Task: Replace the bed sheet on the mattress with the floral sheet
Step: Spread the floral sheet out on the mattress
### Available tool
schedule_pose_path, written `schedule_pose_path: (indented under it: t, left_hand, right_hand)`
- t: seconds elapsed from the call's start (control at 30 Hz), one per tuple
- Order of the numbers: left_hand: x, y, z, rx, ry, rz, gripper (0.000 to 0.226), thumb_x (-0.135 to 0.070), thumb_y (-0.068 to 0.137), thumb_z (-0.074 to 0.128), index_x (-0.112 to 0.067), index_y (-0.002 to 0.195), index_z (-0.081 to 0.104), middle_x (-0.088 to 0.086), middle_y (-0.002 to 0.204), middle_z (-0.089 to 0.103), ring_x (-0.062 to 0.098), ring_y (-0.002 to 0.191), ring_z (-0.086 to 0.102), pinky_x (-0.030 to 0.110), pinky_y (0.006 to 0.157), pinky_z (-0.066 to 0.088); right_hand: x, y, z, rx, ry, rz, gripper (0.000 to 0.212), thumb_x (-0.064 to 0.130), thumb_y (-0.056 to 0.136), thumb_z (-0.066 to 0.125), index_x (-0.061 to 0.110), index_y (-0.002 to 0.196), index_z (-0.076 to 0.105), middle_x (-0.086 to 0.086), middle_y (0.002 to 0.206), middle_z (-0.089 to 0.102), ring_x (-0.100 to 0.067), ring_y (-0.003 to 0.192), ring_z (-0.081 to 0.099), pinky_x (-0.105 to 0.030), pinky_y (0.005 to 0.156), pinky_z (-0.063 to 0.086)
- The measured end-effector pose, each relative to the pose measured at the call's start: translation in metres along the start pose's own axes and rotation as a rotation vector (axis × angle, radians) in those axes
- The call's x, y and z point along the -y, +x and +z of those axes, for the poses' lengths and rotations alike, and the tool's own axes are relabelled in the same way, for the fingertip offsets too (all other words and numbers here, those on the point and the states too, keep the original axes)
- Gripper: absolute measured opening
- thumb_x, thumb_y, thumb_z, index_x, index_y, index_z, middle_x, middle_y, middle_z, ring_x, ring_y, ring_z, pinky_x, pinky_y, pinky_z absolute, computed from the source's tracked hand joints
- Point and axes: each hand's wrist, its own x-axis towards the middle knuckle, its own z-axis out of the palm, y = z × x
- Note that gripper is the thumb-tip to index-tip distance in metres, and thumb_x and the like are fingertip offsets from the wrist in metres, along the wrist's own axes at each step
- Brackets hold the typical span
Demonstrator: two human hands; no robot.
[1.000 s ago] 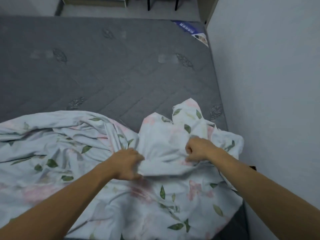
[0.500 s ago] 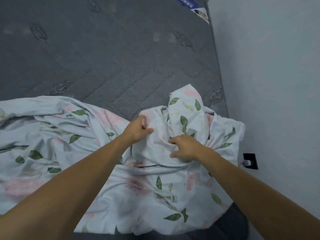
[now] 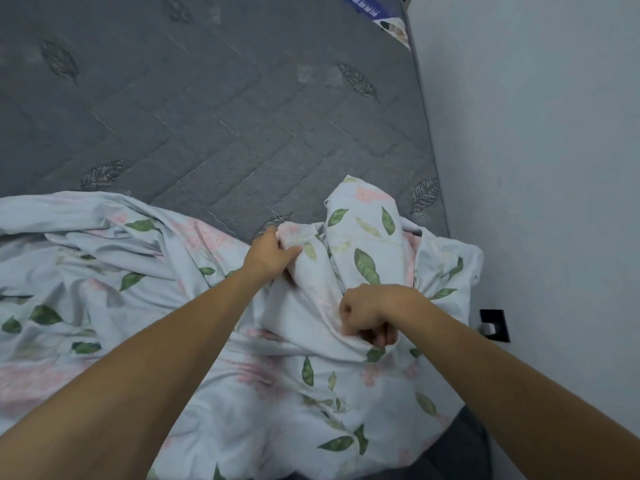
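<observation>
The floral sheet (image 3: 114, 292), pale blue with green leaves and pink flowers, lies bunched over the near end of the bare grey quilted mattress (image 3: 214, 109). My left hand (image 3: 268, 254) grips a fold at the sheet's far edge, where it meets the bare mattress. My right hand (image 3: 369, 315) is a fist closed on a gathered bunch of the sheet a little nearer and to the right. A raised fold of the sheet stands between and beyond the two hands.
A pale wall (image 3: 536, 168) runs along the mattress's right side, with a black socket plate (image 3: 493, 323) low on it. A blue and white label (image 3: 379, 10) sits at the mattress's far right corner. The sheet's right part bunches against the wall.
The left hand has reached further up the sheet to its far edge. The right hand has drawn back towards me and closed into a fist on the fabric. The view has tilted down.
</observation>
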Motion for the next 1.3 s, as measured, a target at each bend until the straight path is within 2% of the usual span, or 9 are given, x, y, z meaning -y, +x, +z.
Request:
schedule_pose_path:
  t: [0.2,0.33,0.47,0.77,0.93,1.0,1.1,1.2,1.3]
  left_hand:
    - [0.016,-0.023,0.011,-0.083,0.02,0.156,0.025,-0.02,0.089,0.076,-0.013,0.073,0.059,-0.001,0.065,0.058,0.022,0.068,0.055,0.035,0.063,0.04]
    - [0.032,-0.093,-0.013,-0.108,0.074,0.426,0.034,-0.023,0.092,0.076,-0.019,0.073,0.048,-0.006,0.063,0.051,0.014,0.061,0.049,0.033,0.062,0.041]
    - [0.057,-0.144,-0.029,-0.066,0.184,0.591,0.034,-0.027,0.098,0.07,-0.024,0.079,0.043,-0.01,0.073,0.044,0.009,0.065,0.046,0.03,0.06,0.041]
    - [0.08,-0.168,-0.024,-0.063,0.412,0.782,0.014,-0.02,0.092,0.066,-0.019,0.08,0.059,-0.009,0.092,0.052,0.018,0.085,0.047,0.038,0.064,0.045]
    - [0.08,-0.173,-0.014,0.18,0.647,0.867,0.018,-0.032,0.08,0.07,-0.027,0.065,0.061,-0.002,0.138,0.053,0.023,0.134,0.046,0.039,0.096,0.045]
    - [0.067,-0.167,-0.01,0.252,0.584,0.856,0.033,-0.043,0.088,0.064,-0.026,0.061,0.056,-0.006,0.131,0.058,0.017,0.124,0.053,0.039,0.097,0.048]
    - [0.033,-0.145,0.002,0.181,0.436,0.851,0.028,-0.045,0.096,0.061,-0.023,0.079,0.061,-0.005,0.111,0.058,0.018,0.093,0.057,0.04,0.082,0.051]
    - [0.0,-0.112,0.035,0.21,0.455,0.693,0.053,-0.05,0.088,0.073,-0.026,0.131,0.053,0.002,0.14,0.045,0.026,0.124,0.05,0.045,0.098,0.049]
    - [-0.017,-0.084,0.066,0.399,0.565,0.47,0.1,-0.059,0.074,0.083,-0.032,0.156,0.033,0.006,0.151,0.044,0.03,0.137,0.044,0.047,0.108,0.043]
  right_hand:
    - [0.001,0.052,-0.011,-0.852,0.008,-0.302,0.046,0.027,0.093,0.065,0.026,0.136,0.05,-0.003,0.132,0.048,-0.027,0.119,0.047,-0.042,0.087,0.048]
    - [-0.004,0.082,-0.026,-0.696,-0.021,-0.2,0.066,0.036,0.095,0.068,0.036,0.153,0.037,-0.003,0.154,0.036,-0.04,0.134,0.036,-0.052,0.109,0.041]
    - [-0.022,0.071,-0.014,-0.713,-0.218,-0.003,0.018,0.025,0.095,0.056,0.029,0.11,0.062,-0.004,0.119,0.055,-0.04,0.114,0.051,-0.045,0.087,0.048]
    - [-0.112,-0.008,0.061,-1.046,-0.113,-0.078,0.033,0.017,0.073,0.077,0.022,0.082,0.045,-0.001,0.087,0.051,-0.028,0.083,0.052,-0.036,0.054,0.038]
    - [-0.135,-0.029,0.097,-0.548,0.004,0.297,0.026,0.03,0.077,0.073,0.022,0.071,0.05,0.004,0.074,0.055,-0.019,0.072,0.057,-0.027,0.06,0.038]
    - [-0.136,-0.035,0.104,-0.387,0.076,0.286,0.037,0.046,0.075,0.077,0.022,0.065,0.05,0.005,0.068,0.052,-0.013,0.065,0.051,-0.026,0.055,0.037]
    - [-0.132,-0.039,0.112,-0.736,0.021,0.135,0.043,0.062,0.079,0.072,0.024,0.064,0.061,0.003,0.086,0.047,-0.016,0.083,0.048,-0.032,0.067,0.042]
    - [-0.117,-0.038,0.104,-1.199,0.102,-0.126,0.032,0.048,0.085,0.076,0.017,0.087,0.067,-0.005,0.116,0.05,-0.026,0.108,0.048,-0.037,0.087,0.044]
    - [-0.113,-0.013,0.083,-1.107,0.12,-0.154,0.05,0.043,0.087,0.076,0.023,0.129,0.059,-0.008,0.152,0.039,-0.032,0.136,0.038,-0.038,0.106,0.039]
